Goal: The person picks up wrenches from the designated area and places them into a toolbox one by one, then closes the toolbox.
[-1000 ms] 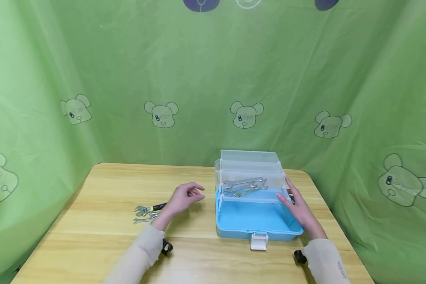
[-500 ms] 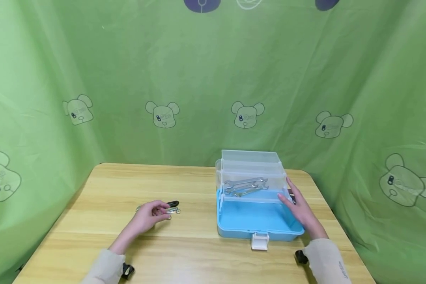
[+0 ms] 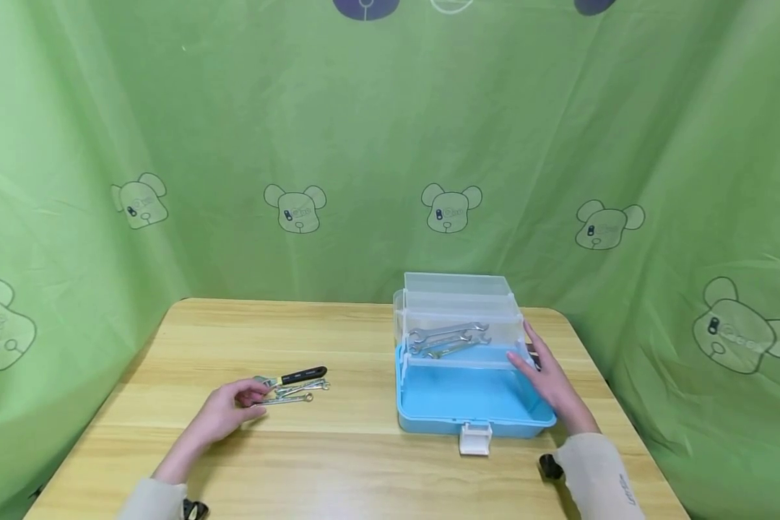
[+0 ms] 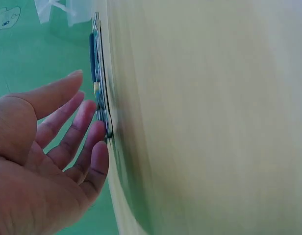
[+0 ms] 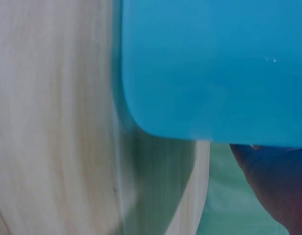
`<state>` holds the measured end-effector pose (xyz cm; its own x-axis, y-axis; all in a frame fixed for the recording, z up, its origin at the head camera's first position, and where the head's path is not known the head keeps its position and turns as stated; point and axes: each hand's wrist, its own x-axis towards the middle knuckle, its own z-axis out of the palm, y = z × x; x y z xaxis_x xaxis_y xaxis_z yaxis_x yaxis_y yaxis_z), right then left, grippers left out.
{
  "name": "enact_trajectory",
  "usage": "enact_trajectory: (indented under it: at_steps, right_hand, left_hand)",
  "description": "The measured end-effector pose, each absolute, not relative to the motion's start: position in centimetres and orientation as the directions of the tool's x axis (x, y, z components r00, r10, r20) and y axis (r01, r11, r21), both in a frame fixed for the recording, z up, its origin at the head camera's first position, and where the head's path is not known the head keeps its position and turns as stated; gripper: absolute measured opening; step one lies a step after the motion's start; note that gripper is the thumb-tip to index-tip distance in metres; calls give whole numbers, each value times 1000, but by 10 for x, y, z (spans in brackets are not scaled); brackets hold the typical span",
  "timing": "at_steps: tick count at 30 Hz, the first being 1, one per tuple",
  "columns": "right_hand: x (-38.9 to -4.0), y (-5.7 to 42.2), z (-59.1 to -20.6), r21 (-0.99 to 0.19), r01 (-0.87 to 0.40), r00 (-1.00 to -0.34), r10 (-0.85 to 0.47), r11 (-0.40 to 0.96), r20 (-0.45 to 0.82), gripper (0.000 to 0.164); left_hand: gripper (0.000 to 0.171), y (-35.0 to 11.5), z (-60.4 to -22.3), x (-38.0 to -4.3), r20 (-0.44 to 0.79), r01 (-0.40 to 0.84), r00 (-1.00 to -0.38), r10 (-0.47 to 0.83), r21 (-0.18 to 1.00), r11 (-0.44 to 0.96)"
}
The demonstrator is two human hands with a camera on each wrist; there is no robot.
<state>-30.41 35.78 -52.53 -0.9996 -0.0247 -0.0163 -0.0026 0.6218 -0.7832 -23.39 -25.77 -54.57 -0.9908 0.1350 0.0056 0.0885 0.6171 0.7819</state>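
My left hand (image 3: 224, 412) is at the left end of a small group of wrenches on the wooden table, its fingers loosely bent and its thumb apart. In the left wrist view its fingertips (image 4: 99, 149) come right up to the tools. The group holds an adjustable wrench (image 3: 304, 375) with a black handle and several small silver combination wrenches (image 3: 292, 399). Against the right side of an opened blue toolbox (image 3: 474, 429) rests my right hand (image 3: 552, 383), thumb at the corner of a clear tray (image 3: 455, 365), index finger straight along its side. Other fingers are hidden.
Several silver open-end wrenches (image 3: 448, 336) lie in the toolbox's raised clear trays. A white latch (image 3: 475, 439) hangs at the front of the box. Behind the wooden table (image 3: 338, 477) hangs a green curtain (image 3: 364, 130) with bear-head prints.
My left hand has moved left and toward me, from near the toolbox to the left end of the loose wrenches, uncovering the black handle. The right hand has stayed at the box.
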Motion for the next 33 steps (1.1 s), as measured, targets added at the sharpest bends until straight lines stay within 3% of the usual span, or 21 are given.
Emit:
enact_trajectory:
  at_steps: [7, 16, 33]
  right_hand:
    - [-303, 358, -524, -793, -4, -999, -30, 610, -18, 86]
    - [-301, 356, -524, -795, 5, -999, -29, 606, -28, 87]
    - [-303, 358, -524, -792, 0, -999, -33, 610, -26, 89]
  left_hand:
    - [41, -266, -545, -229, -26, 37, -995, 93, 790, 613]
    - [30, -267, -545, -232, -58, -4, -996, 68, 787, 617]
    - [26, -267, -547, -234, -95, -30, -992, 88, 832, 554]
